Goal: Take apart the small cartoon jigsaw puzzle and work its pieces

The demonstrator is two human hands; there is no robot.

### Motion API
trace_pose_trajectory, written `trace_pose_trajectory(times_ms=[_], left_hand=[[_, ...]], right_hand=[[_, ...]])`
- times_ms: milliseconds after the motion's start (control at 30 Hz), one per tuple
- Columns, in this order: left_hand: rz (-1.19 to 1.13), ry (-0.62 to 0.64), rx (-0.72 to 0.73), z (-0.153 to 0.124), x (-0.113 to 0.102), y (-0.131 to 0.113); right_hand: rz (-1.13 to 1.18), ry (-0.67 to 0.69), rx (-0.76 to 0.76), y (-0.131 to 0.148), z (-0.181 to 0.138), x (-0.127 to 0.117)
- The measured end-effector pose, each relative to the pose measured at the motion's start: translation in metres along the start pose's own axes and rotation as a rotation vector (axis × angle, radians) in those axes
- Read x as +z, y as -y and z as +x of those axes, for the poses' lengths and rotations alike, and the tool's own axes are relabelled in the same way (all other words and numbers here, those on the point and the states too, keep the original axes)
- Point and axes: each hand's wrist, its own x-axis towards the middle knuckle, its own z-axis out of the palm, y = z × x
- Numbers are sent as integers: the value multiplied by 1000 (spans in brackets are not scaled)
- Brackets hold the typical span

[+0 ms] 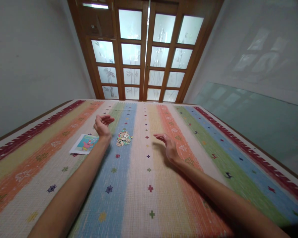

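A small heap of jigsaw puzzle pieces (124, 138) lies on the blue stripe of the cloth, between my two hands. My left hand (103, 125) is raised to the left of the heap, fingers stretched toward the right and nothing in them. Partly behind my left wrist is a picture card (83, 144) with a white border and a pink cartoon figure on a teal ground; its right edge is hidden. Off to the right of the heap, my right hand (167, 145) hovers over the cloth, fingers extended and holding nothing. Neither hand touches the pieces.
A striped, patterned tablecloth (139, 185) covers the wide table. Wooden doors (144, 49) with frosted panes stand beyond its far edge. White walls rise on both sides, and a pale green glass-like panel (253, 115) leans along the right.
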Motion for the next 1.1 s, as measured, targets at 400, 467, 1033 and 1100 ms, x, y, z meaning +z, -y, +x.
trace_pose_trajectory(times_ms=[400, 467, 1033, 1100], left_hand=[[862, 261, 138, 1, -50, -45], [1081, 309, 74, -5, -68, -36], [1784, 664, -55, -109, -110, -39], [1784, 691, -28, -127, -113, -43]], right_hand=[[-223, 57, -60, -5, -9, -67], [-245, 71, -59, -6, -11, -66], [-329, 288, -27, -1, -26, -66], [-372, 299, -51, 0, -28, -67]])
